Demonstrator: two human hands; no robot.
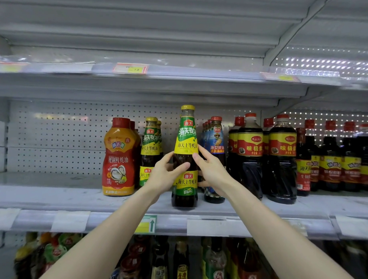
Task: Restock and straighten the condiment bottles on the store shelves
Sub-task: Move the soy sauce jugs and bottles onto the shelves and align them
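Observation:
A dark oyster sauce bottle point(185, 187) with a yellow cap and green-yellow labels stands upright near the front edge of the middle shelf point(81, 198). My left hand point(164, 174) grips its waist from the left, thumb across the front. My right hand point(211, 169) holds it from the right, fingers wrapped behind. A matching bottle point(149, 149) stands further back on the left, with more behind it. A blue-labelled bottle point(216, 138) stands just right of the held one.
A red-orange squeeze bottle point(118, 158) stands at the left of the row. Large dark soy sauce bottles point(280, 156) fill the shelf to the right. The shelf's left part is bare metal. Another shelf point(135, 76) hangs overhead; more bottles point(183, 262) crowd below.

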